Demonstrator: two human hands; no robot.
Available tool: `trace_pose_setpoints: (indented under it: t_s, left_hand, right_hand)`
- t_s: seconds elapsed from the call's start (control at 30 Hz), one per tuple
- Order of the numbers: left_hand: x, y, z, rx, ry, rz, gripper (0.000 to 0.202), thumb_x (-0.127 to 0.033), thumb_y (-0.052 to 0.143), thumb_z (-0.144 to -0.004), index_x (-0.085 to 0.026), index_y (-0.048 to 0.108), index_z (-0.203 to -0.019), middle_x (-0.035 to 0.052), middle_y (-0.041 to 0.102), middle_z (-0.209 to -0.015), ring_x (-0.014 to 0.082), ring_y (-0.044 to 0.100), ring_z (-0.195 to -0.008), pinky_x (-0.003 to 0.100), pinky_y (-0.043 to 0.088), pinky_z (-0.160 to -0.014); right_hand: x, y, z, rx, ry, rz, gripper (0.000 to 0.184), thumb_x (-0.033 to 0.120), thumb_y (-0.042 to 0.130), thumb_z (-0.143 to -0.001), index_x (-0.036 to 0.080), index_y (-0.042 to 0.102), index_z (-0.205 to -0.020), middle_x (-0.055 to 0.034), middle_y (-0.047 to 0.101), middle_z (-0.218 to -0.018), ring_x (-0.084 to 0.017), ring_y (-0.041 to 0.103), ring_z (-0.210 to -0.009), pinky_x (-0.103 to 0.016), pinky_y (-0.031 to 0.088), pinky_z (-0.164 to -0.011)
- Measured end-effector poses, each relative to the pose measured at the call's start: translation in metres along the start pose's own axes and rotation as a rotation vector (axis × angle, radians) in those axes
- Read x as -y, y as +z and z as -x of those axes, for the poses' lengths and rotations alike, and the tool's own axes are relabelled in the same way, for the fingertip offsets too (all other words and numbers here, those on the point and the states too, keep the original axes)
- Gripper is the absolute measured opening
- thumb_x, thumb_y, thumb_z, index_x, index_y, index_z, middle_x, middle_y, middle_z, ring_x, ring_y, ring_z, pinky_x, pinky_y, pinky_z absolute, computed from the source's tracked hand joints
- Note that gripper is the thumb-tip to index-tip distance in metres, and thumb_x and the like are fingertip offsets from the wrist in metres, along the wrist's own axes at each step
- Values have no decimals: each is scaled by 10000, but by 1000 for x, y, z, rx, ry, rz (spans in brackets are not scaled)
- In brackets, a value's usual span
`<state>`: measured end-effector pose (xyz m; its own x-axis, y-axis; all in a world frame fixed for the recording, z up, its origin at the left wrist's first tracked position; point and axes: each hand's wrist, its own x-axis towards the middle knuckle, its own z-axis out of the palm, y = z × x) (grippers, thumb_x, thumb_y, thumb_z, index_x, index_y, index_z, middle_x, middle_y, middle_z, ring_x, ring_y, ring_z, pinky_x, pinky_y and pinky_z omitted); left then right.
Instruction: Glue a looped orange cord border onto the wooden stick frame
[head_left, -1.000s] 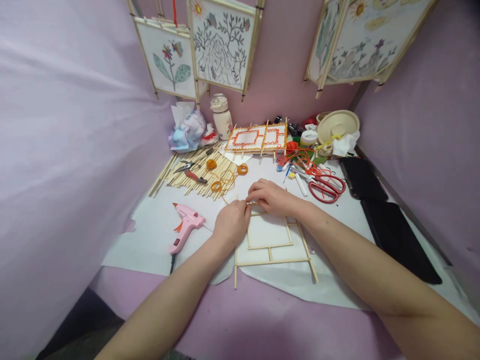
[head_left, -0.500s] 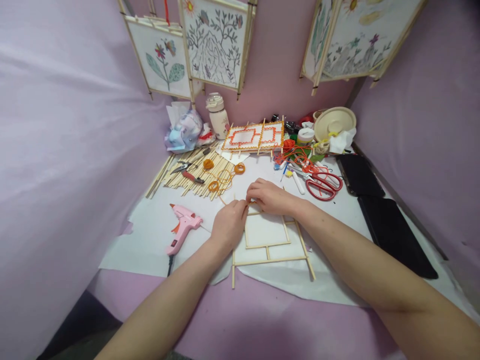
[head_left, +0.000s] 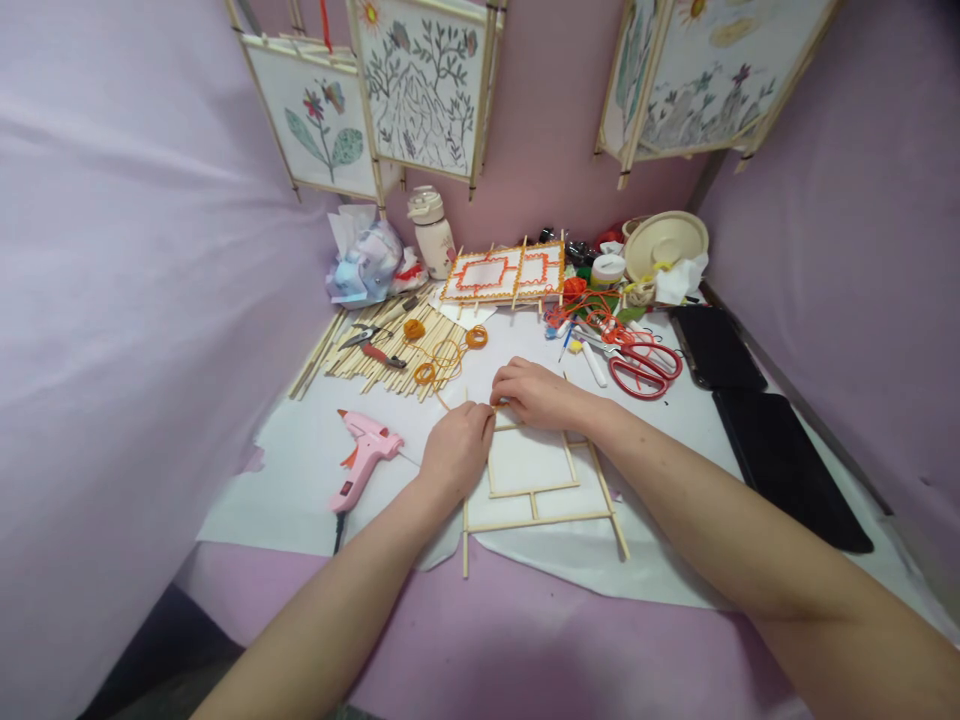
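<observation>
Left hand [head_left: 456,448] closed in a narrow pinch grip at the top left corner of the bare stick frame [head_left: 536,480]; right hand [head_left: 534,392] likewise pinched, fingertips meeting the left at the same corner; what sits between the fingertips too small to tell for certain, though a strand of orange cord [head_left: 442,360] leads from that corner toward the loops beyond. Frame flat on the white paper sheet [head_left: 300,470] at table centre, directly under both hands; outer rails, inner rectangle and short connecting struts all in place, so joinery judged complete; no orange trim visible along its sticks, so wrapping judged at its very start, with the whole perimeter left. Finished panel [head_left: 504,272], edged throughout in orange, propped at the back as a likely pattern. Pink glue gun [head_left: 364,455] near the left hand, lying on its side; spare sticks [head_left: 375,350] heaped beyond, pliers [head_left: 371,345] on top; red scissors [head_left: 643,366] to the right, well apart from the hands. Painted panels [head_left: 420,90] hung on the wall behind.
</observation>
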<state>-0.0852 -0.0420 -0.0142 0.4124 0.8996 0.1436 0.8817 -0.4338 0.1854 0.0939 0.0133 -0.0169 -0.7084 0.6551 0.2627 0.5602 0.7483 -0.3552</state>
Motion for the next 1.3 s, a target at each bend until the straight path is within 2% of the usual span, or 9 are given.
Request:
trace_pose_setpoints:
  t_s: [0.1, 0.17, 0.3, 0.4, 0.6, 0.9, 1.17, 1.3]
  left_hand:
    - [1, 0, 1, -4, 8, 0, 207, -213, 436, -979, -165, 634, -945, 60, 661, -896, 212, 620, -866, 313, 452, -766]
    - [1, -1, 1, -11, 11, 5, 199, -211, 443, -977, -167, 633, -939, 59, 660, -896, 210, 619, -866, 311, 450, -770]
    - [1, -1, 0, -17, 10, 18, 186, -197, 455, -970, -166, 632, -920, 57, 659, -886, 207, 618, -862, 306, 448, -772]
    - [1, 0, 0, -18, 3, 20, 186, -195, 454, -969, -161, 631, -921, 59, 658, -881, 209, 618, -858, 308, 448, -771]
    - [2, 0, -1, -6, 7, -2, 199, -198, 439, -973, -149, 628, -931, 68, 655, -877, 220, 618, -855, 324, 453, -769]
    - [2, -2, 0, 18, 61, 35, 203, -182, 440, -969, -146, 634, -1016, 70, 654, -921, 219, 613, -896, 323, 450, -800]
    - [2, -8, 0, 64, 84, -80, 213, -199, 435, -965, -181, 647, -958, 47, 594, -823, 207, 578, -783, 305, 397, -662]
    - [1, -12, 0, 108, 81, -129, 219, -188, 428, -958, -188, 646, -940, 52, 586, -831, 210, 567, -794, 306, 378, -644]
  right_hand:
    - [0, 1, 0, -2, 4, 5, 262, 33, 528, -804, 169, 711, -932, -85, 659, -959, -205, 507, -939, -321, 403, -845]
    - [0, 2, -1, -20, 26, -15, 282, 43, 515, -821, 160, 685, -1014, -86, 663, -971, -200, 520, -935, -318, 406, -841]
    - [0, 5, -1, -90, 114, -114, 467, 20, 476, -816, 142, 542, -1262, -78, 674, -1012, -190, 548, -953, -312, 415, -843]
    - [2, 5, 0, -151, 130, -188, 587, -23, 438, -774, 144, 451, -1336, -60, 677, -1014, -172, 567, -943, -305, 420, -849]
    - [6, 5, -1, -166, 84, -263, 538, -4, 421, -773, 155, 485, -1282, -24, 701, -888, -160, 592, -870, -301, 429, -826]
    - [5, 8, -1, -128, 96, -176, 538, -5, 433, -764, 139, 497, -1279, -34, 708, -904, -171, 591, -861, -300, 426, -825]
    - [6, 7, -1, -108, 102, -160, 554, -5, 437, -768, 139, 482, -1301, -45, 707, -939, -170, 600, -901, -305, 426, -845]
    - [7, 7, -1, -94, 109, -155, 544, 2, 444, -778, 144, 482, -1301, -41, 706, -932, -167, 599, -896, -302, 420, -849]
